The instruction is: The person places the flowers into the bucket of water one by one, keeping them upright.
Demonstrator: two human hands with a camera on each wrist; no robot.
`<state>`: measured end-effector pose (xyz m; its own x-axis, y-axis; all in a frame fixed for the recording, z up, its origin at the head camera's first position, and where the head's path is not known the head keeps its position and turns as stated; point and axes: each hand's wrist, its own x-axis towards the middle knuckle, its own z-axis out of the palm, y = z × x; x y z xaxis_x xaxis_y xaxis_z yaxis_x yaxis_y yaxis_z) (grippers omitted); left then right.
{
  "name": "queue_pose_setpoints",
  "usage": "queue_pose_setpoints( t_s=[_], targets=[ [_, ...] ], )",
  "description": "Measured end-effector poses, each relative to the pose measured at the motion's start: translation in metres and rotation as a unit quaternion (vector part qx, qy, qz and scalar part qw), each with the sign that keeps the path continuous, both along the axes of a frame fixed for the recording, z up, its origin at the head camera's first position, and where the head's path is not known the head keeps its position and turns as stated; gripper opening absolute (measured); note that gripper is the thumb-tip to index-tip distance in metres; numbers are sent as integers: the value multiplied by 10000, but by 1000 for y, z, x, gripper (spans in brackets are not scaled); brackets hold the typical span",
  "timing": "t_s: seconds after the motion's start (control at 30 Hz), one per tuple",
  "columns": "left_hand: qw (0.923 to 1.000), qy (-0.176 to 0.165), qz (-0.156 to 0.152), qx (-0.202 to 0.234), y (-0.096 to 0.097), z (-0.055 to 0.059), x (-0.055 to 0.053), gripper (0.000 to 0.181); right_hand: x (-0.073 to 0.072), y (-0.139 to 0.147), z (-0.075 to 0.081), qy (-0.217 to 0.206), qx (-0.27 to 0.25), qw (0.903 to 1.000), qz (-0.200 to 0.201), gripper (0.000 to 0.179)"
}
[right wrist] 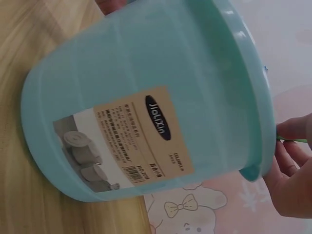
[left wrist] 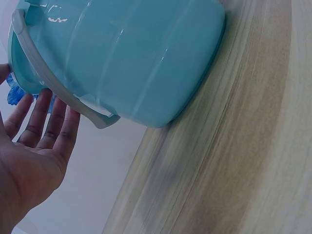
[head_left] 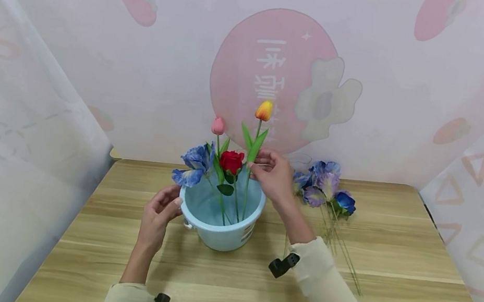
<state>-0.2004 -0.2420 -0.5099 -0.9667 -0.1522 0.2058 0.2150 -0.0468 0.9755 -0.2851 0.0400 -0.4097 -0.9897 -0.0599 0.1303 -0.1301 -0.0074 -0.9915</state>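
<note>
A light blue plastic bucket (head_left: pixel 218 239) stands upright on the table, with artificial flowers leaning inside it. My left hand (head_left: pixel 158 219) holds its rim on the left, fingers outside beside the pale handle (left wrist: pixel 53 85) and thumb at the edge. Over the right side of the rim, my right hand (head_left: pixel 277 177) pinches the green stem of a yellow-orange tulip (head_left: pixel 264 110), whose lower end reaches down into the bucket. A pink tulip (head_left: pixel 218 125), a red rose (head_left: pixel 232 162) and a blue iris (head_left: pixel 195 162) are also in the bucket.
Right of the bucket lies a bunch of blue and purple flowers (head_left: pixel 326 183) with a dark blue rose (head_left: pixel 345 203), long thin stems toward the front. A printed label (right wrist: pixel 122 146) is on the bucket's side. Patterned cloth (head_left: pixel 163 80) hangs behind the wooden table (head_left: pixel 219 295).
</note>
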Motion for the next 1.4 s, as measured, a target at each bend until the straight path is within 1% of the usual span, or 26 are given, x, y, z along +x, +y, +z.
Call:
queue_pose_setpoints(
  t_s=[0.2, 0.43, 0.57, 0.7, 0.93, 1.13, 1.27, 1.4],
  targets=[
    [10000, -14, 11, 28, -1, -1, 0, 39, 2, -2, -4, 75, 383, 9992, 92, 28],
    [10000, 2, 14, 16, 0, 0, 0, 39, 1, -2, 0, 66, 966, 9952, 132, 24],
    [10000, -1, 11, 42, 2, 1, 0, 39, 0, -1, 1, 59, 1140, 9933, 162, 23],
    [10000, -19, 9, 65, 2, 1, 0, 39, 1, 1, 2, 29, 1116, 9936, 172, 27],
    [10000, -9, 12, 58, 1, 1, 0, 39, 5, 8, 1, 69, 930, 9955, 189, 34],
    [10000, 3, 28, 42, 0, 0, 0, 39, 9, 15, 1, 10, 704, 9971, 303, 34],
    [10000, -13, 31, 24, 0, 0, 0, 39, 14, 24, 0, -78, 630, 9975, 311, 33],
    [10000, -22, 28, 19, 1, 1, 0, 39, 20, 38, -4, -72, 592, 9979, 246, 35]
  ],
)
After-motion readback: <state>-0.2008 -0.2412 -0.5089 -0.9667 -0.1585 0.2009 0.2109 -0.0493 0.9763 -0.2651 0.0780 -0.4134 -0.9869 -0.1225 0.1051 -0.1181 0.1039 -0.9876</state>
